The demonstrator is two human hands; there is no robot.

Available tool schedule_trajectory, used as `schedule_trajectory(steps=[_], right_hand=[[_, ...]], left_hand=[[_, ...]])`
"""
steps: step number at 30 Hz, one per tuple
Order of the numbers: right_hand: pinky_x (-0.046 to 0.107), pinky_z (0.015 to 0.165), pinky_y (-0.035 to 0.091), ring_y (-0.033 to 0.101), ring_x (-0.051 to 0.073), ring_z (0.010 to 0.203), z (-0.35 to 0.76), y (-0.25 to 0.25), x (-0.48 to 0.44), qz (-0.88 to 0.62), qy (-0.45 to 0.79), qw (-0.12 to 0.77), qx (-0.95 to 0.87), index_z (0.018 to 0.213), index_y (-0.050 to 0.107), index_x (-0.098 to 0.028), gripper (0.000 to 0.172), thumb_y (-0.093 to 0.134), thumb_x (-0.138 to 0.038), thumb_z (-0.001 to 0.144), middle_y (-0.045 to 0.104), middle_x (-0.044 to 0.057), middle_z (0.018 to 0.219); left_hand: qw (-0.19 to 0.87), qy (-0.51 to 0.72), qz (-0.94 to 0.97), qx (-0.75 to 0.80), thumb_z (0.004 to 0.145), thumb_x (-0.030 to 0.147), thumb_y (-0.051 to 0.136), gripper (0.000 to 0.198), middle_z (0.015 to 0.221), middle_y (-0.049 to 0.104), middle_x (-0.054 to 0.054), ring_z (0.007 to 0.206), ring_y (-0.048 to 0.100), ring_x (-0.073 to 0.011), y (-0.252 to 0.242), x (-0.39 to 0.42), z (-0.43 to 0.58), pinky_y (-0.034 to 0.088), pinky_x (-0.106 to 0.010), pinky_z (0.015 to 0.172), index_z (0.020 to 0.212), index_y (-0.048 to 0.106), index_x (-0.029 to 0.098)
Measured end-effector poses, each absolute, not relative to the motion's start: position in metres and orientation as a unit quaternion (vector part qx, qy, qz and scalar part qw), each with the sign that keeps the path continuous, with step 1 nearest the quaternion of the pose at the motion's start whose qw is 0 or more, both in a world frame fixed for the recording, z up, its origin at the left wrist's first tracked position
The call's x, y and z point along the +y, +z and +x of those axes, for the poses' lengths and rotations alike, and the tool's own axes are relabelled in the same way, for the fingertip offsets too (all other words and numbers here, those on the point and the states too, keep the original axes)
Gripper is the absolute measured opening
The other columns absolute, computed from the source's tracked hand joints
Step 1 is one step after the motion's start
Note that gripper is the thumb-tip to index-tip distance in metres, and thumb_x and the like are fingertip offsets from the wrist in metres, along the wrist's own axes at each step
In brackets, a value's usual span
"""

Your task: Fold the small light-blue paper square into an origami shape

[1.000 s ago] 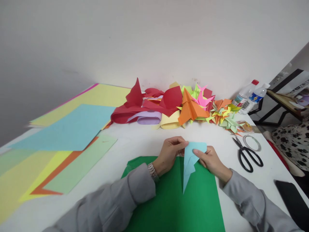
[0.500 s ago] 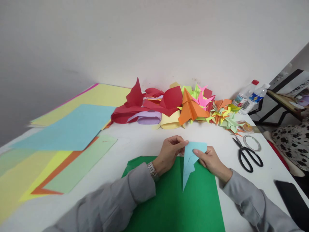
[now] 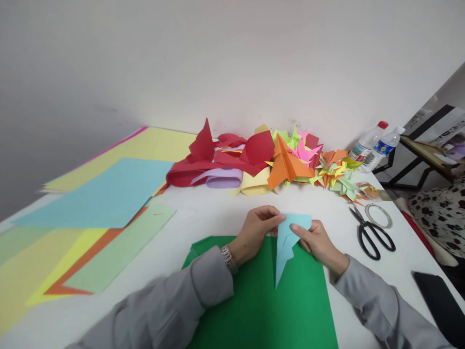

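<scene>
A piece of folded light-blue paper (image 3: pixel 286 240) is held up between both hands, its long point hanging down and its right side stepped. My left hand (image 3: pixel 254 232) pinches its upper left edge between thumb and fingers. With the thumb across its front and the fingers behind, my right hand (image 3: pixel 319 244) grips the right side. Beneath the hands lies a large sheet of green paper (image 3: pixel 265 305) on the white table (image 3: pixel 174 261).
Red paper shapes (image 3: pixel 203 160), an orange folded paper plane (image 3: pixel 286 165) and small paper figures line the wall. Coloured sheets (image 3: pixel 98 194) cover the left side. At right are black-handled scissors (image 3: pixel 374 232), a tape roll (image 3: pixel 378 215), two bottles (image 3: pixel 381 148) and a black phone-like slab (image 3: pixel 439 303).
My left thumb has slid slightly to the right along the paper's upper edge. The grip of both hands on the folded paper is otherwise the same.
</scene>
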State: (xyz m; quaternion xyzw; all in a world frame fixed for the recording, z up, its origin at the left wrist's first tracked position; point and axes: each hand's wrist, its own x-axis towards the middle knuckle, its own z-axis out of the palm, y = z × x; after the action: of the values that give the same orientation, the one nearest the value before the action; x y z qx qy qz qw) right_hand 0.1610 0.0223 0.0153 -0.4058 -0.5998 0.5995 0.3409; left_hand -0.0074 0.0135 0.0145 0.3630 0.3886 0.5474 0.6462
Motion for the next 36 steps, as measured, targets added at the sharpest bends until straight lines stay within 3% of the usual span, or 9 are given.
schedule_trajectory(steps=[11,15,21,28,36], right_hand=[[0.023,0.038,0.013,0.018,0.004,0.036,0.157,0.0174,0.0209,-0.398,0.625,0.363,-0.565,0.047,0.043,-0.018,0.051,0.069,-0.057,0.067,0.026,-0.011,0.035],[0.022,0.041,0.022,0.029,0.005,0.041,0.1586,0.0125,0.0214,-0.386,0.635,0.366,-0.56,0.059,0.054,-0.015,0.043,0.069,-0.055,0.069,0.041,-0.007,0.043],[0.023,0.037,0.013,0.019,0.004,0.035,0.1604,0.0101,0.0225,-0.389,0.626,0.353,-0.577,0.048,0.041,-0.019,0.051,0.065,-0.056,0.072,0.026,-0.011,0.035],[0.023,0.037,0.016,0.022,0.004,0.034,0.1585,0.0158,0.0214,-0.375,0.613,0.344,-0.605,0.045,0.037,-0.02,0.054,0.063,-0.057,0.074,0.029,-0.01,0.034],[0.023,0.038,0.017,0.025,0.004,0.033,0.1589,0.0157,0.0217,-0.393,0.596,0.339,-0.613,0.04,0.036,-0.02,0.058,0.062,-0.058,0.074,0.031,-0.008,0.033]], left_hand=[[0.638,0.54,0.379,0.397,0.062,0.033,0.078,0.027,0.054,0.051,0.003,0.048,0.043,-0.0051,0.0152,0.0135,-0.0073,0.035,-0.018,0.046,0.057,0.062,0.012],[0.643,0.538,0.369,0.401,0.061,0.033,0.079,0.028,0.054,0.052,0.003,0.048,0.044,-0.005,0.0137,0.0139,-0.007,0.035,-0.018,0.046,0.057,0.061,0.012],[0.64,0.553,0.371,0.383,0.062,0.028,0.079,0.028,0.055,0.049,0.004,0.048,0.043,-0.005,0.0106,0.0141,-0.0082,0.033,-0.018,0.045,0.053,0.057,0.012],[0.651,0.564,0.345,0.373,0.06,0.024,0.077,0.031,0.054,0.044,0.005,0.046,0.039,-0.0041,0.0165,0.0133,-0.0075,0.031,-0.018,0.045,0.047,0.051,0.012],[0.65,0.565,0.348,0.37,0.065,0.033,0.077,0.037,0.051,0.042,0.006,0.046,0.038,-0.0038,0.0153,0.0143,-0.0059,0.03,-0.017,0.044,0.05,0.05,0.013]])
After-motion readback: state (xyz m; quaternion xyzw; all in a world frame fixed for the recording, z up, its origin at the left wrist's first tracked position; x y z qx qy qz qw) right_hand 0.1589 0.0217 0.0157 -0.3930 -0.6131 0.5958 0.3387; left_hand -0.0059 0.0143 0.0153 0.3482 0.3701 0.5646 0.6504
